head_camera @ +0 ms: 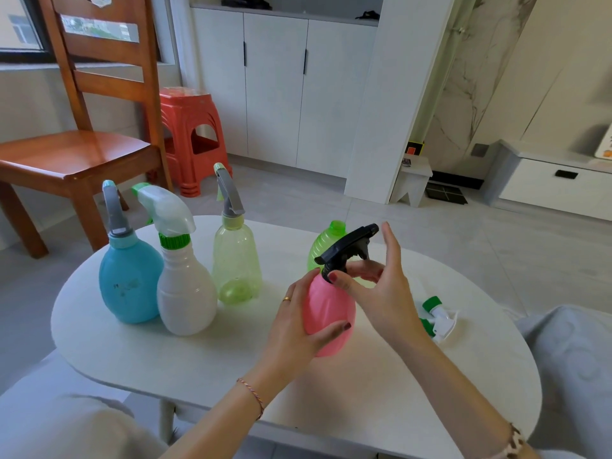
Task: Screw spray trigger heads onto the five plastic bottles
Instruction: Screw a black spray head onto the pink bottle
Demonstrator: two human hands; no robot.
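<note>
Thumb and fingertip of the right hand (381,293) pinch the black trigger head's (347,248) collar, other fingers splayed; the left hand (298,326) wraps the pink bottle (328,313) near the table's (198,366) middle. Risk: a tilted head could cross-thread. A green bottle (326,241) behind remains uncapped.

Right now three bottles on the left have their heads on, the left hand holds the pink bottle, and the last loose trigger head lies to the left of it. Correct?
Not quite. The loose trigger head lies to the right of the pink bottle, not the left; the head view shows it. The rest stands: three bottles on the left are capped and the left hand holds the pink bottle.
</note>
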